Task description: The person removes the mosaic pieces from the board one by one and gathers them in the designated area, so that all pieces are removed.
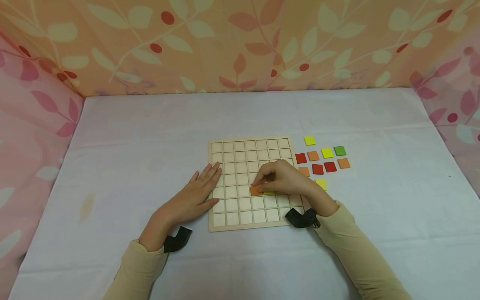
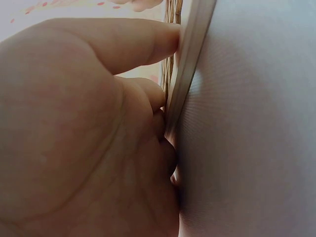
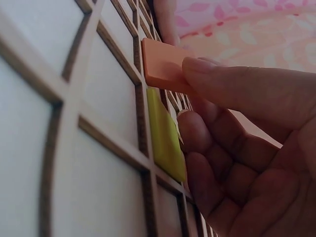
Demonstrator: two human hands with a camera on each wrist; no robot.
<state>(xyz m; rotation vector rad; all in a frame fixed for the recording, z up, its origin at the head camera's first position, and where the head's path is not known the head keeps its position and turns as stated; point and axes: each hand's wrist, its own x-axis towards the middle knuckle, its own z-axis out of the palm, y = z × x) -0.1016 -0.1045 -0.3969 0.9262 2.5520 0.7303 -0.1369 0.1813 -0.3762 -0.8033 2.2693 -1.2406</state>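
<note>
A wooden grid board (image 1: pixel 240 228) with square cells lies on the table. My right hand (image 1: pixel 283 178) pinches an orange square tile (image 3: pixel 165 64) between thumb and fingers, tilted with its edge at a cell near the board's middle. Right beside it, a yellow-green tile (image 3: pixel 165 136) sits in the neighbouring cell, partly covered by the right hand in the head view. My left hand (image 1: pixel 195 193) lies with fingers extended along the board's left edge, fingertips and thumb on the rim. In the left wrist view the thumb (image 2: pixel 148 44) touches the board's side.
Right of the board lie several loose tiles: red (image 1: pixel 330 166), orange (image 1: pixel 343 163), yellow (image 1: pixel 309 140) and green (image 1: pixel 339 151). Another yellow tile (image 1: pixel 321 184) lies near the right forearm. A white cloth (image 1: pixel 150 133) covers the table; a patterned curtain (image 1: pixel 240 46) hangs behind it.
</note>
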